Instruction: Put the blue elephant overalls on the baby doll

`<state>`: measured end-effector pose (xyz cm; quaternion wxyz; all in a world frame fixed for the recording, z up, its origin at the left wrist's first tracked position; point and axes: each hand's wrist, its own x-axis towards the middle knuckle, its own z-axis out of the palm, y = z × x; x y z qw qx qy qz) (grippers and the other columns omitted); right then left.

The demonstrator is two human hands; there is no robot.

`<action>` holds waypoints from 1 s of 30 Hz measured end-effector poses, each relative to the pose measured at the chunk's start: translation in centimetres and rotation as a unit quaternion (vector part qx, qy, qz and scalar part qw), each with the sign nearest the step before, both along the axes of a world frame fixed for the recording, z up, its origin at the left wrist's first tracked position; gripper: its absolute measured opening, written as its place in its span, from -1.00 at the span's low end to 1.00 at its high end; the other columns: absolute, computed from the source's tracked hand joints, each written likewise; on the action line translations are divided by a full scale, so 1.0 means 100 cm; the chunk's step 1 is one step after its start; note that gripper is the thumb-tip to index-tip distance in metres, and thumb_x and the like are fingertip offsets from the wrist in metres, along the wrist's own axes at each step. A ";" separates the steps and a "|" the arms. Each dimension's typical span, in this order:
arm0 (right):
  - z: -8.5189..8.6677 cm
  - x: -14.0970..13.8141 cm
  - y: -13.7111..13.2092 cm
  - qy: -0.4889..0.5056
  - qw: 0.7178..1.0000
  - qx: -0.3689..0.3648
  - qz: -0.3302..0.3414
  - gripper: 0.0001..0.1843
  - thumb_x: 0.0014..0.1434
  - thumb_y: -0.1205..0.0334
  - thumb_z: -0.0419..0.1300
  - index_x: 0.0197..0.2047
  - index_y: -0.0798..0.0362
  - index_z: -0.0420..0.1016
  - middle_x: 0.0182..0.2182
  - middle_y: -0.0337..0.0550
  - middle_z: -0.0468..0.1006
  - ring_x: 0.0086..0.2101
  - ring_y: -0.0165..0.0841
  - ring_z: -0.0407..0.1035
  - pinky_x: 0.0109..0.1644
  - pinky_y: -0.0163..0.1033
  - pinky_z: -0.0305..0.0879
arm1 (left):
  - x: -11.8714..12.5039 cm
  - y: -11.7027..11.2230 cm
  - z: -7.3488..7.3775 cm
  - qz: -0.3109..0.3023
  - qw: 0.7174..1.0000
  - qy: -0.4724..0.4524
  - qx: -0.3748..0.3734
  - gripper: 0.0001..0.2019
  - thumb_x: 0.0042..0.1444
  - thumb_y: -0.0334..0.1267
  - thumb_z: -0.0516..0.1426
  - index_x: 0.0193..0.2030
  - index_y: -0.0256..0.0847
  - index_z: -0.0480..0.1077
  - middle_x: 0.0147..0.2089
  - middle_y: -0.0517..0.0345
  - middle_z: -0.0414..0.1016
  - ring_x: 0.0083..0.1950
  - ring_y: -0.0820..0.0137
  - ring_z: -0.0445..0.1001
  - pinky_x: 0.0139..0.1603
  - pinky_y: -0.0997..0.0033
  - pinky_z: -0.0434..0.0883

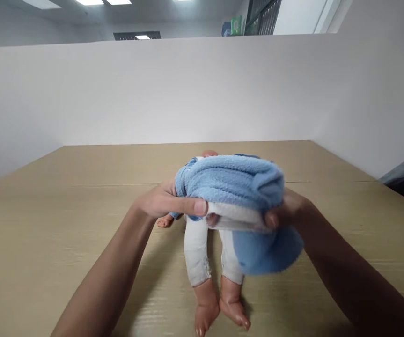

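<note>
Two bare forearms (105, 276) fill the near edge, angling inward from the lower corners, and they lead straight to the action: a bunched blue garment (228, 180), soft and fleecy, held up over the doll (196, 252) between the two hands. Left hand (166, 200) on it, thumb flat along the front by the pale inner edge (238, 211), fingers tucked behind and mostly out of sight, and that looks like a firm pinch! Right hand (289, 209) at the opposite end, a little blurred, its thumb pressed over the end of that same edge, cloth gripped there too. Below, a rounded blue flap (270, 255) hangs in front of one white trouser leg; which part of the garment it is, I cannot tell. The doll lies on the table (64, 248), bare feet (207, 311) toward the wearer, one small hand (165, 221) out to the side, its middle hidden by the cloth. So the step in hand, as I judge it, is handling the garment's opening, spread sideways between two grips. From here, the next move calls for an even pull, both thumbs keeping that pale edge, and the loose flap kept clear of the doll's legs.
</note>
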<state>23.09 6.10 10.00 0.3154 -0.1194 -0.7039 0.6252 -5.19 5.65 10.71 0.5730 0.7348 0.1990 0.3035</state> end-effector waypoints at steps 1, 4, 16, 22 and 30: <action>0.003 0.003 -0.005 0.025 0.999 -0.023 -0.032 -0.28 0.02 -0.05 0.53 0.20 0.00 0.54 0.10 -0.02 0.65 0.24 -0.04 0.47 0.37 -0.03 0.39 | 0.000 -0.005 -0.002 -0.004 1.000 -0.004 -0.023 -0.57 0.16 0.17 0.38 -0.25 -0.21 0.55 -0.53 0.19 0.41 -0.61 0.47 0.33 -0.58 0.46 0.41; 0.012 0.003 -0.026 0.087 0.988 -0.088 -0.091 -0.53 0.19 0.07 0.43 0.13 0.02 0.56 -0.11 -0.07 0.69 0.07 -0.09 0.58 0.25 -0.02 0.50 | 0.004 -0.029 0.000 0.018 0.999 -0.040 -0.010 -0.63 0.13 -0.01 0.44 -0.05 -0.18 0.56 -0.40 0.19 0.49 -0.48 0.45 0.46 -0.39 0.47 0.52; -0.018 -0.029 -0.106 -0.176 0.948 0.025 -0.265 -0.49 0.18 0.09 0.46 0.19 -0.02 0.59 0.09 -0.04 0.69 0.14 -0.04 0.55 0.40 0.17 0.38 | 0.052 -0.171 -0.041 0.421 0.893 -0.044 -0.153 -0.56 0.25 0.15 0.33 -0.15 -0.28 0.62 -0.25 0.11 0.67 -0.25 0.36 0.58 -0.19 0.47 0.55; -0.047 -0.043 -0.130 -0.228 0.929 0.089 -0.277 -0.82 0.19 0.29 0.35 -0.12 -0.02 0.66 -0.15 -0.14 0.74 -0.08 -0.15 0.63 0.14 0.00 0.55 | 0.055 -0.199 -0.081 0.441 0.881 0.008 -0.172 -0.50 0.23 0.20 0.32 -0.10 -0.28 0.60 -0.14 0.05 0.72 -0.13 0.24 0.61 -0.12 0.36 0.55; -0.077 -0.047 -0.130 -0.240 0.909 0.134 -0.313 -0.77 0.14 0.41 0.29 -0.14 -0.02 0.63 -0.18 -0.19 0.73 -0.18 -0.23 0.61 -0.02 -0.13 0.51 | 0.051 -0.183 -0.125 0.487 0.864 0.094 -0.087 -0.61 0.35 0.05 0.20 0.17 -0.12 0.53 0.19 0.03 0.66 0.25 0.06 0.57 0.26 0.13 0.40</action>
